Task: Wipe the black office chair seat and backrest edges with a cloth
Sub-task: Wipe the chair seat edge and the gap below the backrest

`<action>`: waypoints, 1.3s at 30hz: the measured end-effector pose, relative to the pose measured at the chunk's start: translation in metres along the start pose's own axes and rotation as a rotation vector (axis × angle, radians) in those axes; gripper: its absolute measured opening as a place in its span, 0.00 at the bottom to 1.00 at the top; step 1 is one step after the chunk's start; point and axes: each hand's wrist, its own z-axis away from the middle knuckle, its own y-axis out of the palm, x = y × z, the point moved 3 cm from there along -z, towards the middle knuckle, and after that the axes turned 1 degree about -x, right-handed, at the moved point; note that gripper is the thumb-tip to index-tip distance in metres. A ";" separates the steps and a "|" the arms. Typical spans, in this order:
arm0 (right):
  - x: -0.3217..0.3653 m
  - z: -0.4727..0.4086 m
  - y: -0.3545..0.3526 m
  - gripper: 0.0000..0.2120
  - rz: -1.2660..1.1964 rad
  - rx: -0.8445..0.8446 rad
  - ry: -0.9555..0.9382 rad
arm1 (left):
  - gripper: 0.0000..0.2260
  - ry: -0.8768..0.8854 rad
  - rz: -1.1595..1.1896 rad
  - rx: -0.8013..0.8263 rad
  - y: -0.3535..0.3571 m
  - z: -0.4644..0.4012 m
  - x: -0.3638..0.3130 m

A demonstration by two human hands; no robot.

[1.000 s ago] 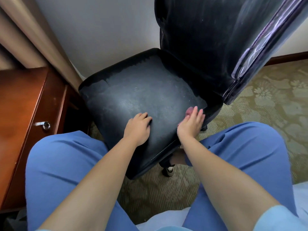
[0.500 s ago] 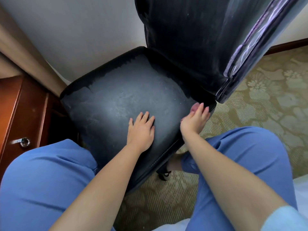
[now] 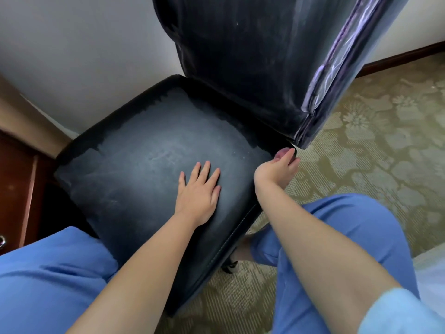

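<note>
— Since a second ago the right hand (image 3: 279, 168) has slid along the seat's side edge to the back corner, and the left hand (image 3: 198, 196) has spread out flat where it was half curled.

— And the big things?

— Black leather office chair, its padded seat (image 3: 144, 165) dusty and grey in the middle, darker round the rim. The tall black backrest (image 3: 252, 68) rises behind it, a shiny purple-tinted seam running down its right edge. Patterned olive carpet (image 3: 373, 153) lies under it, a reddish wooden desk (image 3: 16, 177) stands at the left, and the person's blue trousers (image 3: 48, 285) fill the foreground.

— The hands now?

— Left palm lies open on the seat, fingers straight and fanned. The right one is curled at the corner, just below the backrest's bottom edge, pinching a small pink cloth (image 3: 281, 153) against the seat rim. Only a bit of the cloth shows above the fingers.
</note>
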 end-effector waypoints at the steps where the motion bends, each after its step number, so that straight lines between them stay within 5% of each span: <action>1: 0.000 0.001 0.000 0.25 -0.054 -0.035 0.023 | 0.22 0.002 -0.002 0.010 -0.001 -0.003 -0.001; 6: -0.017 0.065 0.007 0.23 -0.010 -0.089 -0.054 | 0.22 -0.019 0.012 0.017 -0.004 -0.032 -0.013; 15: 0.028 -0.072 0.011 0.24 0.066 -0.045 0.098 | 0.24 0.023 -0.046 0.002 0.001 -0.050 -0.011; 20: 0.011 -0.030 0.020 0.21 0.102 -0.111 -0.089 | 0.28 0.040 -0.072 -0.014 0.000 -0.069 -0.010; 23: 0.013 -0.039 0.020 0.19 0.091 -0.137 -0.032 | 0.23 0.052 -0.052 -0.032 0.001 -0.076 -0.009; 28: 0.044 -0.094 0.020 0.20 0.162 -0.032 0.081 | 0.34 0.110 -0.060 -0.036 -0.004 -0.078 -0.001; 33: 0.031 -0.063 0.018 0.18 0.303 -0.060 -0.222 | 0.35 0.152 -0.024 -0.061 -0.011 -0.082 0.005; 39: 0.051 -0.069 0.041 0.16 0.477 -0.104 -0.311 | 0.28 0.223 0.026 -0.164 -0.014 -0.102 0.016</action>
